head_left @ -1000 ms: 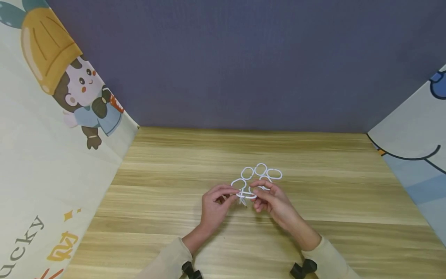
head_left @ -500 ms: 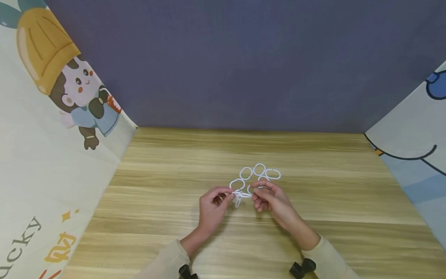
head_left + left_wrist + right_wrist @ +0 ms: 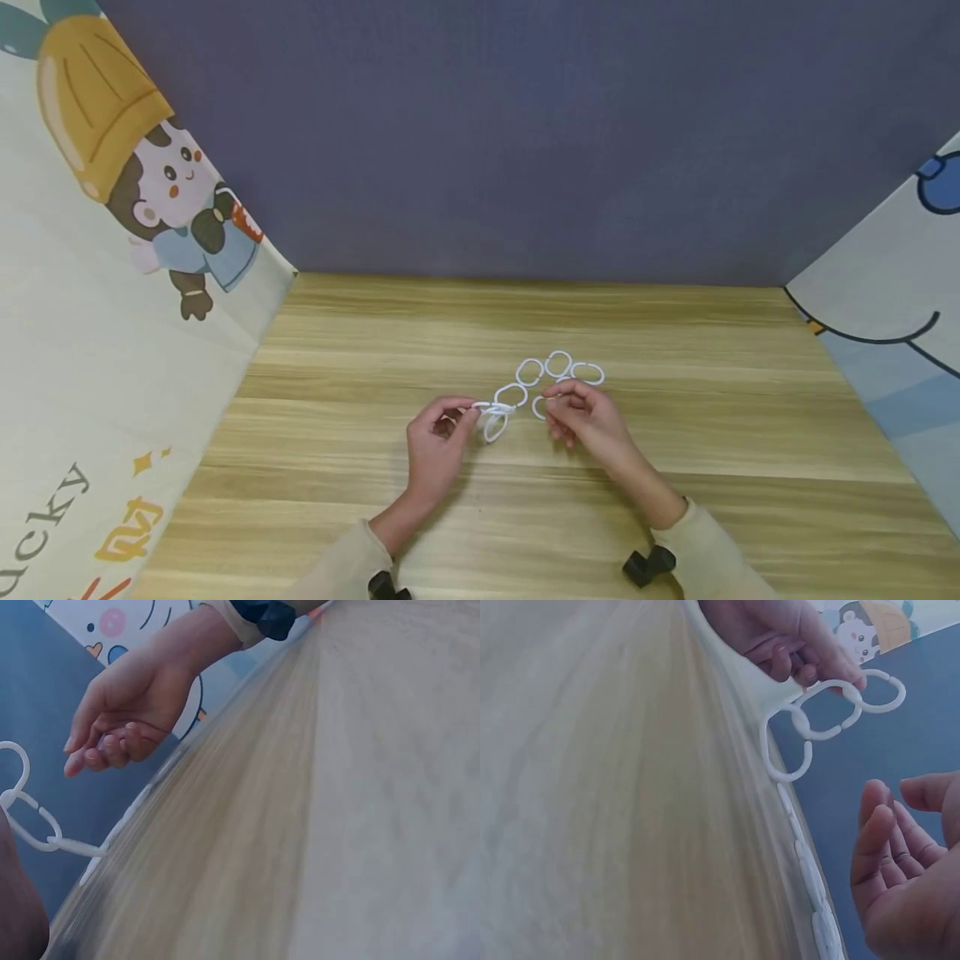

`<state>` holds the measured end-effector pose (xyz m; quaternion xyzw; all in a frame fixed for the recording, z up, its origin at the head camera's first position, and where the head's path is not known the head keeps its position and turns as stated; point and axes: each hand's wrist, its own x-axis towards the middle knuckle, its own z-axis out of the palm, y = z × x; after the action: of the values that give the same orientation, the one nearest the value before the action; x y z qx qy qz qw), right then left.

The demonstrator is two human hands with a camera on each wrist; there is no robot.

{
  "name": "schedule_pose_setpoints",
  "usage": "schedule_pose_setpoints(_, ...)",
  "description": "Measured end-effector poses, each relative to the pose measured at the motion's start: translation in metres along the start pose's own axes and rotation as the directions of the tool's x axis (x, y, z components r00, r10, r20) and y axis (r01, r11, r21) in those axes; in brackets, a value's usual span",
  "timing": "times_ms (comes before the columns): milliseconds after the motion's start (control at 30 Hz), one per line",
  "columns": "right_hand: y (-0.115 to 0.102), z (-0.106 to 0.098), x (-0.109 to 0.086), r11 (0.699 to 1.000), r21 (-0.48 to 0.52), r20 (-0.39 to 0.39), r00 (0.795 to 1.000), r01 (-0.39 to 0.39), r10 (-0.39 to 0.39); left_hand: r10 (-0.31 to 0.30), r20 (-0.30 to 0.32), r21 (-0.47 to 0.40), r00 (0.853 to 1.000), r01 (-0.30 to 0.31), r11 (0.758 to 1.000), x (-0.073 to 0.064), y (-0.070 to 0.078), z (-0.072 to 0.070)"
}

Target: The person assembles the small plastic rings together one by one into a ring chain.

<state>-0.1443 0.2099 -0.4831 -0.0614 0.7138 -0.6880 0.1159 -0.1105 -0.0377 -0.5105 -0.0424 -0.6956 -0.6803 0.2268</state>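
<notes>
My left hand pinches a short chain of white plastic C-shaped links between thumb and fingertips. In the right wrist view, three linked pieces hang from these fingers, the lowest down near the tabletop. One link tilts down below the fingertips in the head view. My right hand hovers to the right, its thumb apart from its loosely bent fingers, with nothing between them in the right wrist view. A white link lies beside its fingertips, partly covered by them.
Several more white links lie in an arc on the wood-grain table behind the hands. A dark blue panel stands at the back. Printed cartoon panels flank both sides.
My left hand has moved left, drawing the linked pieces away from the right hand. The right hand has stayed nearly in place and no longer touches that chain.
</notes>
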Motion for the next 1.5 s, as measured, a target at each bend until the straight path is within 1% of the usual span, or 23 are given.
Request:
schedule_pose_setpoints(100, 0.003, 0.001, 0.003, 0.997, -0.058, -0.008, 0.999, 0.047, -0.048, 0.026, -0.03, 0.002, 0.999, -0.026, 1.0, 0.004, -0.001, -0.005)
schedule_pose_setpoints(200, 0.005, 0.002, 0.006, 0.985, -0.135, -0.024, 0.993, 0.111, -0.115, 0.031, -0.055, 0.006, 0.998, -0.03, 1.0, 0.008, -0.002, -0.009)
schedule_pose_setpoints(267, 0.005, 0.003, 0.009, 0.971, -0.19, -0.048, 0.987, 0.143, -0.155, 0.022, -0.059, 0.008, 0.998, -0.022, 1.0, 0.009, -0.002, -0.01)
schedule_pose_setpoints(400, 0.003, 0.007, 0.016, 0.943, -0.288, -0.104, 0.973, 0.169, -0.206, 0.006, -0.043, 0.013, 0.999, -0.006, 1.0, 0.01, -0.002, -0.012)
schedule_pose_setpoints(500, 0.001, 0.01, 0.022, 0.912, -0.366, -0.12, 0.962, 0.187, -0.246, -0.003, -0.039, 0.016, 0.999, 0.004, 1.0, 0.01, -0.002, -0.014)
schedule_pose_setpoints(667, 0.001, 0.018, 0.033, 0.865, -0.451, -0.1, 0.95, 0.222, -0.297, -0.015, -0.043, 0.015, 0.999, 0.016, 1.0, 0.01, -0.003, -0.015)
schedule_pose_setpoints(733, 0.002, 0.022, 0.037, 0.855, -0.463, -0.087, 0.947, 0.236, -0.309, -0.019, -0.044, 0.015, 0.999, 0.019, 1.0, 0.01, -0.002, -0.015)
schedule_pose_setpoints(833, 0.003, 0.026, 0.043, 0.826, -0.501, -0.069, 0.939, 0.258, -0.336, -0.023, -0.046, 0.013, 0.999, 0.023, 1.0, 0.009, -0.002, -0.016)
schedule_pose_setpoints(933, 0.004, 0.03, 0.048, 0.804, -0.522, -0.054, 0.93, 0.284, -0.363, -0.025, -0.045, 0.016, 0.999, 0.026, 1.0, 0.009, -0.003, -0.018)
schedule_pose_setpoints(1033, 0.007, 0.034, 0.053, 0.778, -0.548, -0.044, 0.918, 0.308, -0.395, -0.024, -0.043, 0.019, 0.999, 0.025, 0.999, 0.008, -0.003, -0.019)
schedule_pose_setpoints(1167, 0.012, 0.041, 0.056, 0.728, -0.592, -0.035, 0.891, 0.347, -0.453, -0.021, -0.038, 0.021, 0.999, 0.021, 1.0, 0.008, -0.004, -0.021)
schedule_pose_setpoints(1267, 0.015, 0.044, 0.058, 0.698, -0.615, -0.021, 0.878, 0.365, -0.478, -0.018, -0.039, 0.022, 0.999, 0.019, 1.0, 0.008, -0.005, -0.022)
schedule_pose_setpoints(1433, 0.02, 0.045, 0.059, 0.654, -0.666, 0.001, 0.878, 0.358, -0.479, -0.021, -0.039, 0.018, 0.999, 0.022, 1.0, 0.008, -0.005, -0.021)
schedule_pose_setpoints(1500, 0.021, 0.045, 0.059, 0.643, -0.68, 0.004, 0.879, 0.352, -0.477, -0.022, -0.035, 0.016, 0.999, 0.022, 1.0, 0.008, -0.004, -0.02)
